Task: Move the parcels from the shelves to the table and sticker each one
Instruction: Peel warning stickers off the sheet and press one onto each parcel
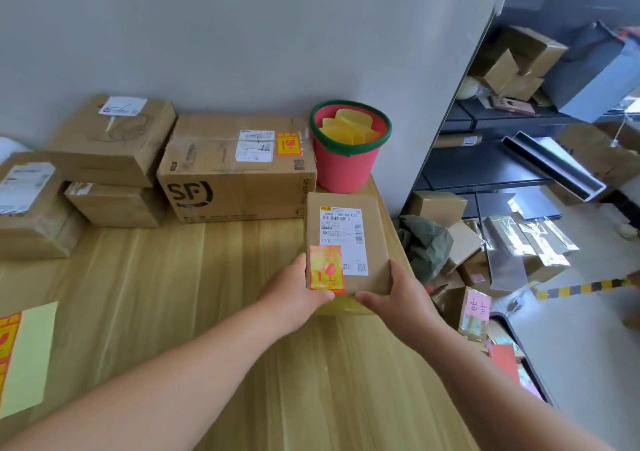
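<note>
A flat brown parcel (374, 228) with a white shipping label lies near the right edge of the wooden table (194, 298). An orange fragile sticker (325, 268) sits on its near left corner. My left hand (298, 294) grips the parcel's near left corner, thumb on the sticker. My right hand (398, 298) holds the near right corner. A large SF box (235, 187) with its own orange sticker (288, 144) stands behind, with other brown boxes (114, 145) to its left.
A red bucket with a green rim (346, 163), holding yellow backing papers, stands at the back right. A sticker sheet (24, 357) lies at the table's left edge. Dark shelves (519, 121) with boxes and floor clutter (485, 253) are to the right.
</note>
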`<state>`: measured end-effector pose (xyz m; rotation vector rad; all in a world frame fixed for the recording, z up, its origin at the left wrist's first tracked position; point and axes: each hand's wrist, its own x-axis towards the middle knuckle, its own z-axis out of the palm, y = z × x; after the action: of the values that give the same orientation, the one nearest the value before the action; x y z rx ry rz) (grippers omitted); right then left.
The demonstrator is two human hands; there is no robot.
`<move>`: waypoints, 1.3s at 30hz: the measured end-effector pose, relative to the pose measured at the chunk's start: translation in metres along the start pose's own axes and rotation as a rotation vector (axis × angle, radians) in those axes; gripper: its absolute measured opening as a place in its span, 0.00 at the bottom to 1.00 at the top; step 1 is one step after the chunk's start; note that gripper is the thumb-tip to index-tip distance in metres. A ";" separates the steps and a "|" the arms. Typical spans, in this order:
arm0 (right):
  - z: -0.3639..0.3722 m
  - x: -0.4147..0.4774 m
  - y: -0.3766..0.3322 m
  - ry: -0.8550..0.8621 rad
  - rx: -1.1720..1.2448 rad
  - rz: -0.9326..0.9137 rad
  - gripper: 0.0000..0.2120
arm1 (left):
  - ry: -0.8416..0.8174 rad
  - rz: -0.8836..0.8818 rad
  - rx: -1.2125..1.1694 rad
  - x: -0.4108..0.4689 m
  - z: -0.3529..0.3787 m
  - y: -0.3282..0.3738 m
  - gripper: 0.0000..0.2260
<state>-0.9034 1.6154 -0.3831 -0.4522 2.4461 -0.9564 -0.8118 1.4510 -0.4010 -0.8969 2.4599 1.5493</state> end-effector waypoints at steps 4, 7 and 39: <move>-0.017 0.030 0.010 -0.020 0.008 0.020 0.21 | 0.019 -0.015 0.045 0.027 0.014 0.016 0.18; -0.025 0.050 0.019 -0.026 -0.012 0.024 0.22 | 0.009 -0.019 0.060 0.043 0.022 0.026 0.19; 0.121 0.046 -0.188 0.093 -0.542 -0.527 0.32 | 0.400 0.117 0.432 -0.006 -0.198 -0.050 0.29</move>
<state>-0.8527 1.3963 -0.3430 -1.3103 2.7131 -0.4765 -0.7373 1.2696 -0.3438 -1.0724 2.9992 0.8564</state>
